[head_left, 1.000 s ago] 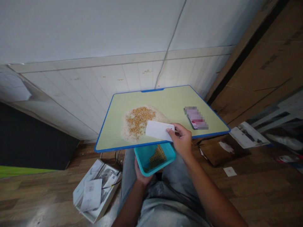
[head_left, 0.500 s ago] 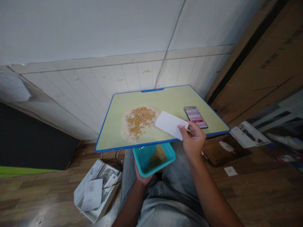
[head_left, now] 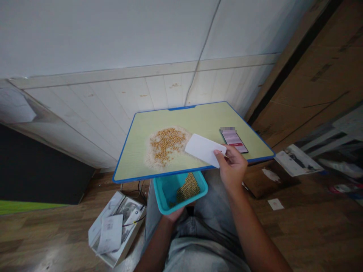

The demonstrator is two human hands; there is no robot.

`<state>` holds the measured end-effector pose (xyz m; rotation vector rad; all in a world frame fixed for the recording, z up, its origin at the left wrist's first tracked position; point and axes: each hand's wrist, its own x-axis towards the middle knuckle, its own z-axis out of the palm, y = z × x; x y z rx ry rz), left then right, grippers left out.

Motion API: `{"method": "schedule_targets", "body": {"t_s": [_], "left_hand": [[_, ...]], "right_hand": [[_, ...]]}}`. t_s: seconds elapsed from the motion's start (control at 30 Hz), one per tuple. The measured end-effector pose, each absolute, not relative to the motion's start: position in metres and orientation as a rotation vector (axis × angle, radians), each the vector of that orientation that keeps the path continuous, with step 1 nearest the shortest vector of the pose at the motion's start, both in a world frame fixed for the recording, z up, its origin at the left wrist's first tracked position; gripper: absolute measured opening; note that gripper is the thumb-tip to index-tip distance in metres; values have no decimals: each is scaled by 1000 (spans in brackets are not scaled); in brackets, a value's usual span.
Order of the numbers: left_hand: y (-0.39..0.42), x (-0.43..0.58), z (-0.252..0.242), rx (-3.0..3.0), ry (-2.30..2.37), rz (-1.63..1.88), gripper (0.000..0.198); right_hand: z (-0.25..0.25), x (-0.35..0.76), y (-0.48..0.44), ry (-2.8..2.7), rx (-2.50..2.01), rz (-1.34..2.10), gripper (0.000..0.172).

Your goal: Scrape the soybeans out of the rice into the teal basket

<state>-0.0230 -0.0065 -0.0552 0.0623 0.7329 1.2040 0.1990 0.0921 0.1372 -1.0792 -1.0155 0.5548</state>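
Note:
A small green table (head_left: 198, 117) with a blue rim carries a heap of white rice mixed with yellow beans (head_left: 166, 143). My right hand (head_left: 232, 168) pinches a white card (head_left: 204, 149) just right of the heap, above the table's near edge. Below that edge my left hand (head_left: 176, 214) holds a teal tray (head_left: 167, 189) from underneath; a pile of yellow beans (head_left: 187, 187) lies in the tray's right side. Most of my left hand's fingers are hidden under the tray.
A phone (head_left: 234, 138) with a lit screen lies on the table's right side. An open white box with papers (head_left: 115, 230) sits on the wooden floor at the left. Cardboard sheets (head_left: 312, 75) lean at the right, and a cable runs down the white wall.
My right hand carried the white card from the heap's near edge rightward toward the phone. The teal tray shifted slightly left under the table edge.

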Motion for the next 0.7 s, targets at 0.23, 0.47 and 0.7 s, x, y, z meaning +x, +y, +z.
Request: {"method": "schedule_targets", "body": {"t_s": [0.23,0.47,0.7], "left_hand": [[-7,-20,-46,64,700,1228,65],[-9,-16,-28,-12,697,1241,80],[-9,-21,-30,-117,497,1227,90]], "right_hand": [[139,200,92,-1027,-1080,530,23],[141,201,92,-1004,-1070,546,22],[143,201,91,-988,-1063,566,21]]}}
